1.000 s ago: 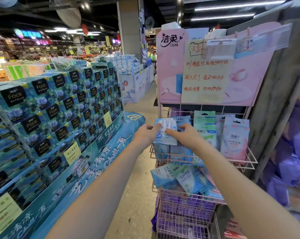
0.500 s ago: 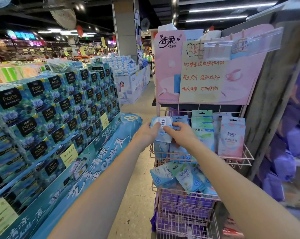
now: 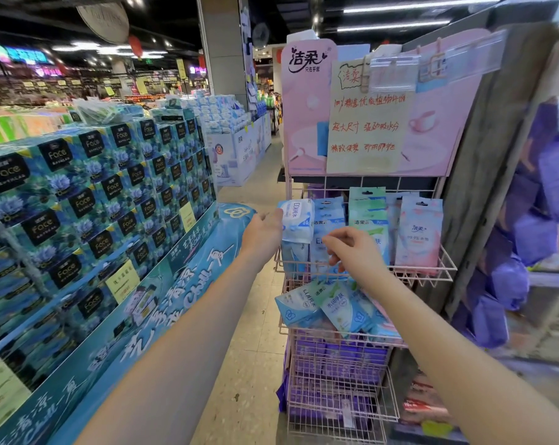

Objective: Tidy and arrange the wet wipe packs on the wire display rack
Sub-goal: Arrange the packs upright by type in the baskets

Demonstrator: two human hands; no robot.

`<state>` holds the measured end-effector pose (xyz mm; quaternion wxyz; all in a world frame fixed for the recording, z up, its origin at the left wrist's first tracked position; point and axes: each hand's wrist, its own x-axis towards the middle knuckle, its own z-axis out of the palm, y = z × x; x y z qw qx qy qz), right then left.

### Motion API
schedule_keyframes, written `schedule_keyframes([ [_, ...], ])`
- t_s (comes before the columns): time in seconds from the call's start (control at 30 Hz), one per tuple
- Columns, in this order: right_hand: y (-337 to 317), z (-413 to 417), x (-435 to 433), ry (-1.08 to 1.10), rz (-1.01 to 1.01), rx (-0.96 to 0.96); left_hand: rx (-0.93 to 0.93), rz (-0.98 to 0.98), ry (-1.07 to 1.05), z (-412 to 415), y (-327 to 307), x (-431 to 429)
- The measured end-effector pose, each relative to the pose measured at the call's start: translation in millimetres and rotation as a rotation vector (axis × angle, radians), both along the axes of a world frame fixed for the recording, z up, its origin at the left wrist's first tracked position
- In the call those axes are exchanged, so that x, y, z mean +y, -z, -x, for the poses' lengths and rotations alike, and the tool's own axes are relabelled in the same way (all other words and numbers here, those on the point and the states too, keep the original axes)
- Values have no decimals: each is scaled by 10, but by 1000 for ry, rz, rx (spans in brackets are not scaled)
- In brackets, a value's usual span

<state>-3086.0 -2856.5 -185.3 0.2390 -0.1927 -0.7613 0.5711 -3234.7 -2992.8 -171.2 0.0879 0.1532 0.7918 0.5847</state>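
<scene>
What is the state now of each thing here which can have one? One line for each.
left hand, grips the white-blue pack by its left edge.
white-blue pack, upright, held above the rim of the top basket.
right hand, fingers curled before the blue packs; grip unclear.
pink pack, standing upright in the top basket.
second-basket packs, leaning askew, overlapping.

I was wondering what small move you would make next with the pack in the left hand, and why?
Probably lower the blue-and-white pack into the left end of the top basket, upright behind the wire front. The left hand holds it raised above the blue packs standing there, and the right hand, loosely curled and seemingly empty, is close enough to steady that row.
</scene>
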Motion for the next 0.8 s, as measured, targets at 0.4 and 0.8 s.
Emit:
schedule_keyframes([
  [0.4, 1267, -230, 140, 63, -243, -457, 117, 275, -176, -381, 1258, -242],
  [0.8, 1522, 191, 481, 130, -390, -821, 200, 778, 292, 26, 1678, 168],
])
